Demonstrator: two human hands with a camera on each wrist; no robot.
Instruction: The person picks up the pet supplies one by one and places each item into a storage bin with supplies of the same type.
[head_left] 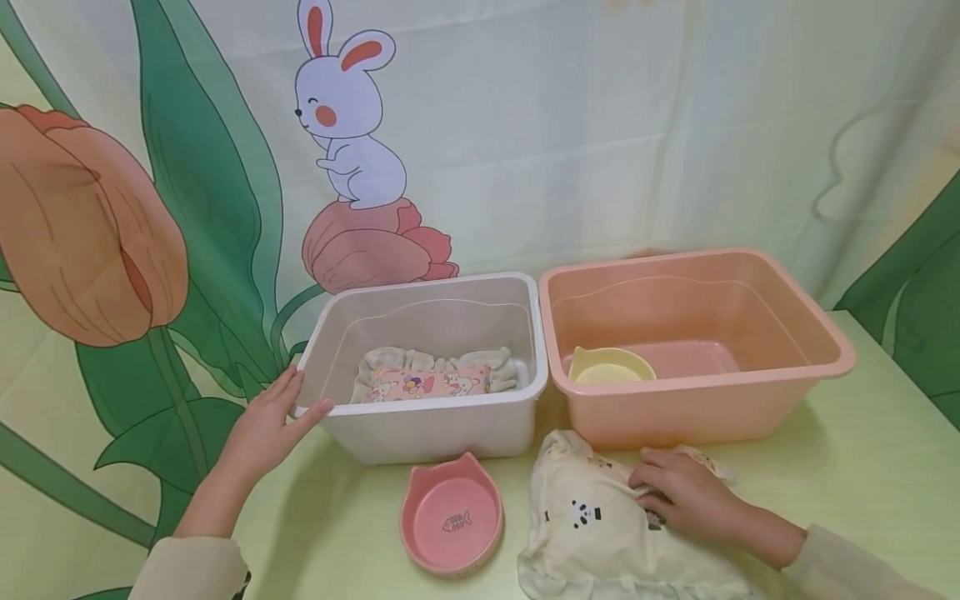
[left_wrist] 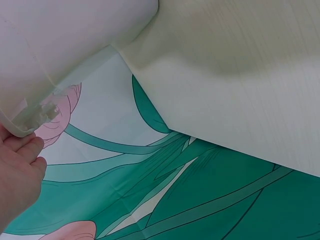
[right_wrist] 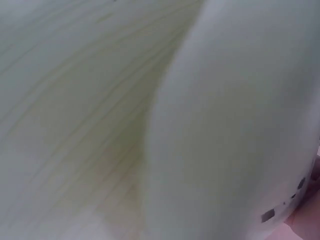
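Observation:
My left hand (head_left: 262,425) holds the front left corner of a white bin (head_left: 450,429), thumb along the front rim and fingers at the side. In the left wrist view, the left hand's fingers (left_wrist: 31,150) are bent against the rim. My right hand (head_left: 686,496) grips a cream ruffled pillow (head_left: 581,542) with panda prints, its fingertips sunk in the cloth. In the right wrist view the pillow (right_wrist: 225,125) bulges close up and hides most of that hand. Inside the white bin lies a pink ruffled pillow (head_left: 427,383) with cartoon prints.
A peach bin (head_left: 690,412) stands right of the white one, with a yellow cat-eared bowl (head_left: 611,367) inside. Between my hands, a pink cat-eared bowl (head_left: 450,525) with a fishbone print sits on the pale table (head_left: 847,467). A printed curtain (head_left: 562,125) hangs behind.

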